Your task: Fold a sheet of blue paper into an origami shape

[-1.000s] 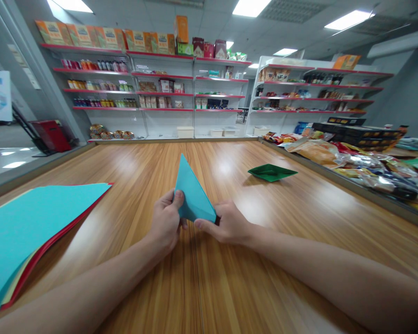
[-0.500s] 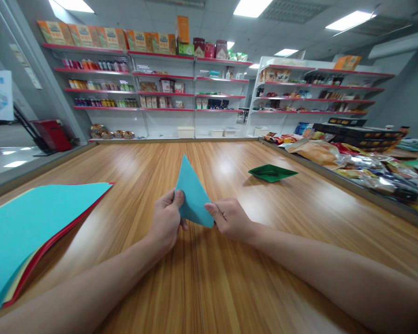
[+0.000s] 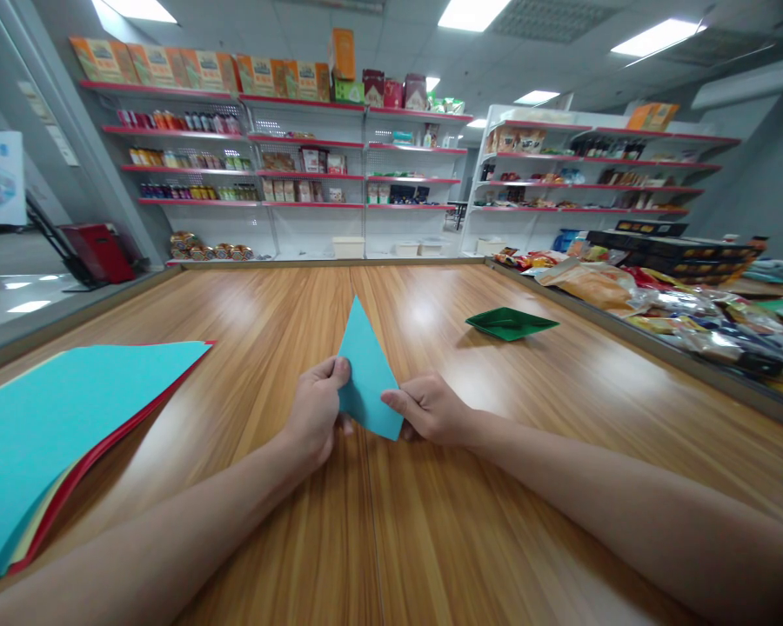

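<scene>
Two bare forearms are seen, one across the lower left of the frame and one across the lower right. The left forearm (image 3: 189, 504) is shown broad near the bottom edge and narrowed smoothly toward the wrist (image 3: 285, 448). The right forearm (image 3: 574, 478) is likewise tapered, its widest part being cut by the right edge, where detail is lost in shadow. Both wrists are left uncovered. The left hand (image 3: 317, 409) and right hand (image 3: 437, 409), near the middle of the frame, are ungloved. A short, rounded tip is shown by each thumb, while the other fingers are partly hidden. Fine marks, such as creases and nails, are too small to be made out clearly.
</scene>
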A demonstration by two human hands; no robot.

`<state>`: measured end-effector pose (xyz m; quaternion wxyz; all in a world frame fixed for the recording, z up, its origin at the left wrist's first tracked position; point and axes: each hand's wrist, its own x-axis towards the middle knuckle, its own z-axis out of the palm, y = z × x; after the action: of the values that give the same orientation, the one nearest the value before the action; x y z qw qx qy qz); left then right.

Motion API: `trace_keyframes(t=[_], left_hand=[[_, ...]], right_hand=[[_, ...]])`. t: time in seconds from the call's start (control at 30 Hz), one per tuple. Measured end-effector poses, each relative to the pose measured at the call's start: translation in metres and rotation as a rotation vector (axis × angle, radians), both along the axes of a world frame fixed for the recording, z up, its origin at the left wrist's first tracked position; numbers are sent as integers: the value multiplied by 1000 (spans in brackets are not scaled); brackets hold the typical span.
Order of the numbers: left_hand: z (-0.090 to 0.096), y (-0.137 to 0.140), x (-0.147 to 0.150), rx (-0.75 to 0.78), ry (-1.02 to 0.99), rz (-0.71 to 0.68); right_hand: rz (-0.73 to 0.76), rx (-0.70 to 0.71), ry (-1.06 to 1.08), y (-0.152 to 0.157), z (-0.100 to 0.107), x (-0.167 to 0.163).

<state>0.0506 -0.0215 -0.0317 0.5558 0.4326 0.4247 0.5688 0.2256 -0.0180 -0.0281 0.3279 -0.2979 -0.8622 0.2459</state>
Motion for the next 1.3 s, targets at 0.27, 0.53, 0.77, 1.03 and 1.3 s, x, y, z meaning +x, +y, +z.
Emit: trace_keyframes(t=[0.27, 0.53, 0.77, 1.03, 1.3], left_hand=[[4, -1, -1, 28, 36, 31], [1, -1, -2, 68, 71, 30], [6, -7, -4, 158, 247, -37], [5, -8, -4, 126, 327, -257], [7, 0, -10, 92, 324, -435]], right_hand=[[-50, 219, -56, -4, -2, -3], [-67, 117, 9, -5, -1, -4], [-102, 56, 47, -3, -1, -4], [-92, -106, 159, 2, -2, -4], [-104, -287, 342, 5, -3, -5]])
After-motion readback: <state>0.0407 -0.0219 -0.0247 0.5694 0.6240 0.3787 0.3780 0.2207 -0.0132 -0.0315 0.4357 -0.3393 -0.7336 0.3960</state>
